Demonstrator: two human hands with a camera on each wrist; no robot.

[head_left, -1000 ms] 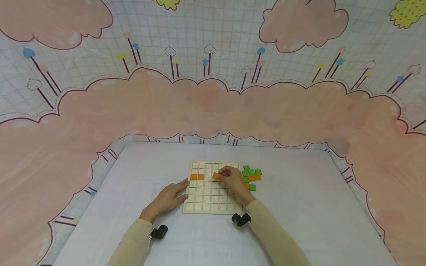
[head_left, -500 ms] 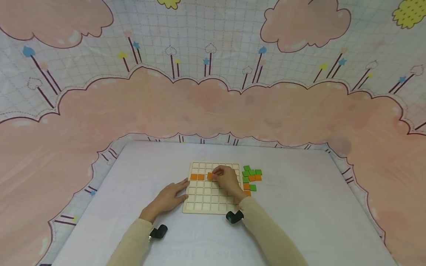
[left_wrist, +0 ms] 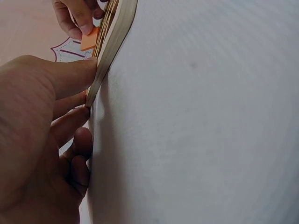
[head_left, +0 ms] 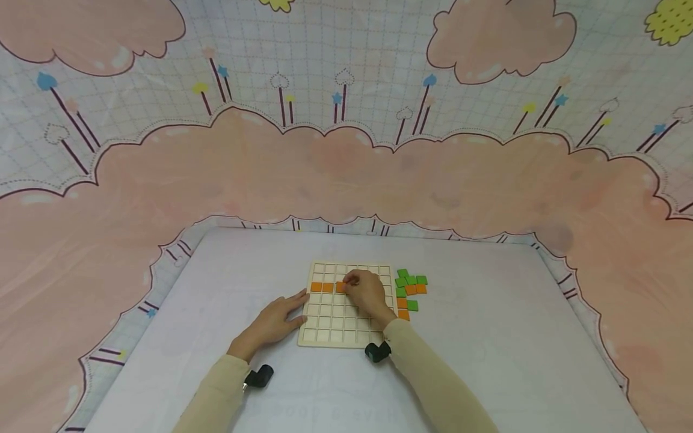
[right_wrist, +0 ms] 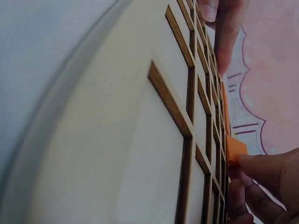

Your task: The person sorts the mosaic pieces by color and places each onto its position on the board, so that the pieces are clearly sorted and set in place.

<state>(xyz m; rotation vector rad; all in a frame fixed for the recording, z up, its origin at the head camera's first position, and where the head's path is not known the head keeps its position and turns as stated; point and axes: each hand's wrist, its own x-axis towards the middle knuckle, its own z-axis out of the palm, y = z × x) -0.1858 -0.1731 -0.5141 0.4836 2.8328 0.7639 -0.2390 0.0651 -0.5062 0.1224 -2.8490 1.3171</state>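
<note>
A pale wooden grid board [head_left: 325,325] lies on the white table. Between thumb and fingers, my right hand [head_left: 369,294] pinches a square orange tile [head_left: 340,287] over the board's third row from the back. Seen from the right wrist, this orange tile [right_wrist: 236,148] stands tilted at the grid, its lower edge down at a cell. Two orange tiles [head_left: 322,287] fill the cells to its left. My left hand [head_left: 273,320] rests against the board's left edge, fingers extended; in the left wrist view its thumb [left_wrist: 77,77] touches the rim.
Just right of the board lie several loose green tiles [head_left: 411,280] and several loose orange tiles [head_left: 421,289]. A black wrist camera [head_left: 377,352] sits below the right hand, another black camera [head_left: 260,377] below the left. A patterned cloth [head_left: 346,174] hangs behind the table.
My right hand has moved left with the orange tile, bringing it up beside the two orange tiles in the row. My left hand has stayed at the board's edge.
</note>
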